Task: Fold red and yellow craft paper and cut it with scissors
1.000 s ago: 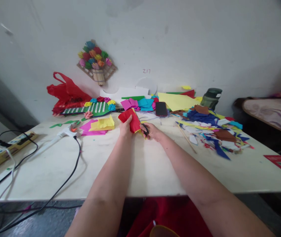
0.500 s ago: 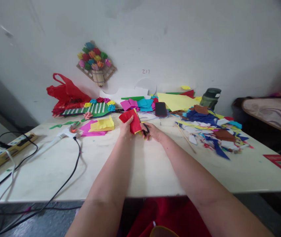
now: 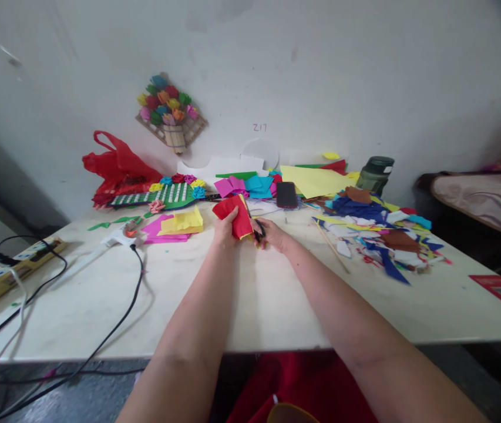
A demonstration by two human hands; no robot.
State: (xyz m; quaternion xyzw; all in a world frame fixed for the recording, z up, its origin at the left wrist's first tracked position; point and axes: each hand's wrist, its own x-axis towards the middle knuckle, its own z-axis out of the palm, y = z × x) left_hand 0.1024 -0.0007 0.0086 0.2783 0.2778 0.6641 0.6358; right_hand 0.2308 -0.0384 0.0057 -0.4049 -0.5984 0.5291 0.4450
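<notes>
My left hand (image 3: 225, 228) grips a folded piece of red paper (image 3: 242, 220), thumb on top, above the middle of the table. A thin yellow edge shows along the paper's right side. Closed around the black handles of a pair of scissors (image 3: 259, 229) is my right hand (image 3: 272, 235). The blades run along the paper's right edge, and whether they are apart is too small to tell. To the left lie yellow paper (image 3: 183, 222) and pink paper (image 3: 164, 230). A phone (image 3: 286, 195) lies just behind my right hand.
Paper scraps (image 3: 377, 229) are heaped at the right beside a wooden stick (image 3: 333, 247) and a green bottle (image 3: 375, 175). A glue gun (image 3: 120, 236), a black cable (image 3: 131, 302) and a power strip (image 3: 21, 267) occupy the left. A red bag (image 3: 120, 161) stands by the wall.
</notes>
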